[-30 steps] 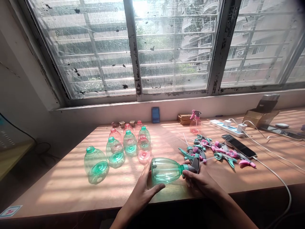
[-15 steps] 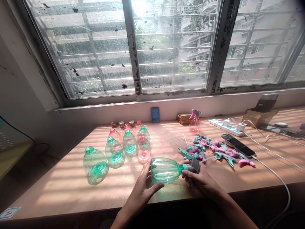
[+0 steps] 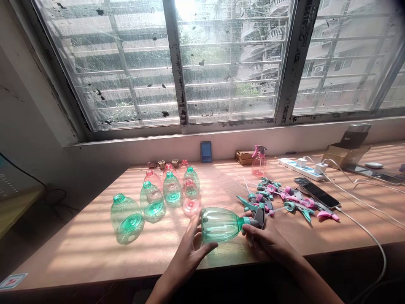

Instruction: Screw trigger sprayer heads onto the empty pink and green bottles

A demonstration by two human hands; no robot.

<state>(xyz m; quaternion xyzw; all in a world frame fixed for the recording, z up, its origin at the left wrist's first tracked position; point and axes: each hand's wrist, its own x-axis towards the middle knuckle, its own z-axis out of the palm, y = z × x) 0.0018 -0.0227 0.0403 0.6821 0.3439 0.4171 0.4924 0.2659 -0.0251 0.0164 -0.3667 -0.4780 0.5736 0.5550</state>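
A clear green spray bottle (image 3: 220, 225) lies sideways between my hands, its base to the left and its spray head (image 3: 259, 217) to the right. My left hand (image 3: 193, 245) is wrapped about the base end, thumb along the near side. My right hand (image 3: 264, 240) is closed at the neck, fingers on the green collar and grey spray head. Left of the hands stand several open green bottles (image 3: 152, 202) and pink bottles (image 3: 190, 198). Loose pink and green spray heads (image 3: 284, 196) lie heaped to the right.
At the back stands a pink spray bottle (image 3: 259, 162) with its head on, beside a brown box (image 3: 244, 157). A phone (image 3: 316, 193) on a white cable lies right of the heap. Behind it are a power strip (image 3: 300, 169) and a cardboard box (image 3: 344, 154).
The green bottle has turned slightly about its long axis. Both hands stay in nearly the same place on it.
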